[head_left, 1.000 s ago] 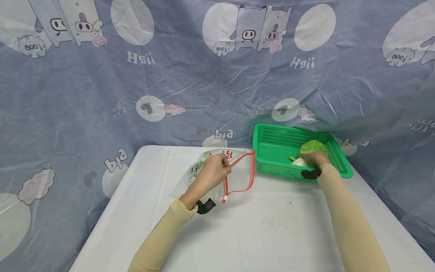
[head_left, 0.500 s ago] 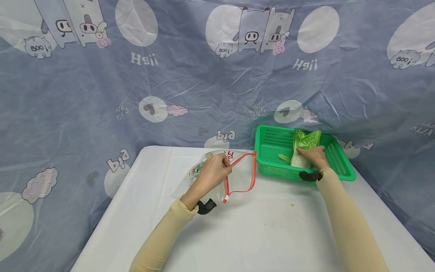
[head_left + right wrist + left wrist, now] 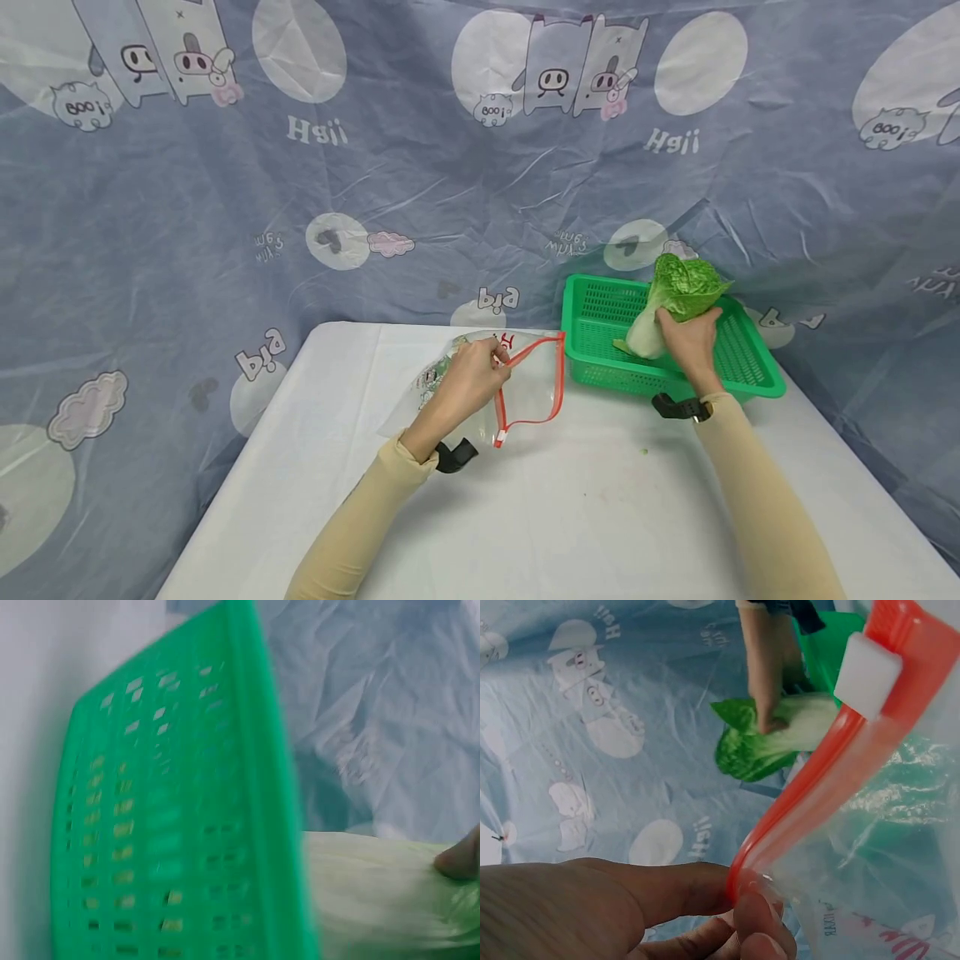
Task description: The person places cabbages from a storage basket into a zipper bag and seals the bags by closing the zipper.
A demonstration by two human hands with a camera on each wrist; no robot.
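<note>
My left hand (image 3: 472, 375) pinches the red rim of a clear zip bag (image 3: 532, 396), whose mouth gapes toward the right. In the left wrist view thumb and fingers meet on the red zip strip (image 3: 802, 780), with a white slider (image 3: 868, 675) farther along it. My right hand (image 3: 690, 337) grips a head of Chinese cabbage (image 3: 678, 287), tilted with its leafy green end up, over the green basket (image 3: 600, 367). In the right wrist view the pale cabbage stem (image 3: 367, 885) shows past the basket wall, with one fingertip on it.
A loose leaf piece (image 3: 621, 345) lies in the basket. The white table (image 3: 570, 533) carries a tiny green scrap (image 3: 644, 452). A patterned blue cloth (image 3: 420, 167) hangs right behind the table. Printing and greenish shapes show on the bag's left part.
My right hand has raised the cabbage, first lying low in the basket, and its leafy end now stands above the rim. My left hand keeps its place on the bag.
</note>
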